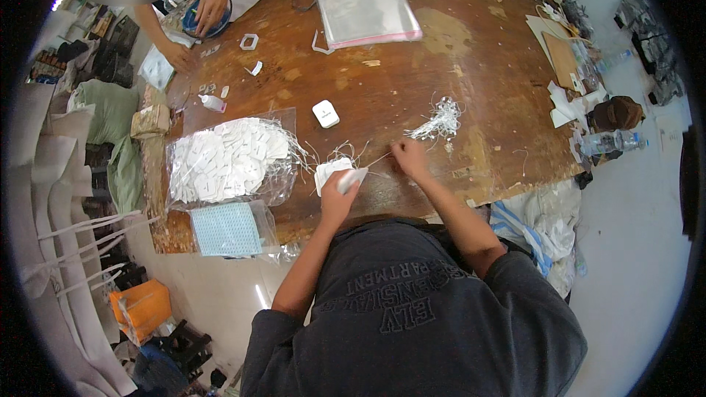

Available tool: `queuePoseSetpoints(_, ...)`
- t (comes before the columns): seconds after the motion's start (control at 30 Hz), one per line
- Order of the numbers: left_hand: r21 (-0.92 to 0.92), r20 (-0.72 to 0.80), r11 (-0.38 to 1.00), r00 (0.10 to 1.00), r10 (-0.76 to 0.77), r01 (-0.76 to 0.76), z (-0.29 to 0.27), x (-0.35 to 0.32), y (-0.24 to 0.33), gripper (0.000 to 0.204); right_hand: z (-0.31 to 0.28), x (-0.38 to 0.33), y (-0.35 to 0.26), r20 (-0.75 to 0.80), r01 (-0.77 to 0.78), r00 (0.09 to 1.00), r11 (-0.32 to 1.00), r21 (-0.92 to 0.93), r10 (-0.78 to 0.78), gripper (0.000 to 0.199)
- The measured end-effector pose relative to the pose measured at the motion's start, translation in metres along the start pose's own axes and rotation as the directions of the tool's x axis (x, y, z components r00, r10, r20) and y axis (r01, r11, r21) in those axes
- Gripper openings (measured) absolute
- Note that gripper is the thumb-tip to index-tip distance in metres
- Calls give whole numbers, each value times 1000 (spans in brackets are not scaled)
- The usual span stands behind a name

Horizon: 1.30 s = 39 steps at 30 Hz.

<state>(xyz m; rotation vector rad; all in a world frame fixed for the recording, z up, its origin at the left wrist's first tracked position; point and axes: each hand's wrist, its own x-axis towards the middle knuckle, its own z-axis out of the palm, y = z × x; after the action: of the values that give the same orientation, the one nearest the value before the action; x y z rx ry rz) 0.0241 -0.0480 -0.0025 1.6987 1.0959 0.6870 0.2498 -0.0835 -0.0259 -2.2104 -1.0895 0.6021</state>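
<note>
At the near edge of the worn brown wooden table [412, 81], the left hand [337, 202] grips a small white paper tag [351, 179] over a short stack of white tags [329, 171]. Just right, the right hand [409, 158] pinches a thin white string [376, 159]. Beyond lie a tangle of white strings [441, 121], a clear bag of white tags [228, 158] and, farthest, a co-worker's hands [212, 7].

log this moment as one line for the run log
left hand: holds white tags | right hand: pinches white string | string pile: beyond right hand | bag of tags: left, on wooden table
</note>
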Motion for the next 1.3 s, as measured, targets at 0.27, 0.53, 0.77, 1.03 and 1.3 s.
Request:
queuePoseSetpoints(0.27,-482,-143,824,901,-410,298,-9,7,-27,31,-41,-10,70,158,386,917,714,-584,-366,14)
queuePoseSetpoints(0.53,-618,-77,705,866,-494,347,-8,10,-13,29,-34,-5,77,172,400,915,771,-496,-364,16)
queuePoseSetpoints(0.77,-452,16,830,933,-360,328,15,9,3,30,-37,-23,56,-10,444,896,896,19,-443,10)
queuePoseSetpoints(1.03,-356,148,860,931,-335,366,60,4,37,31,-70,-51,45,-94,471,882,852,228,-462,9)
queuePoseSetpoints(1.3,-390,328,819,894,-304,421,126,15,74,33,-125,-67,71,-182,196,975,883,427,-129,12)
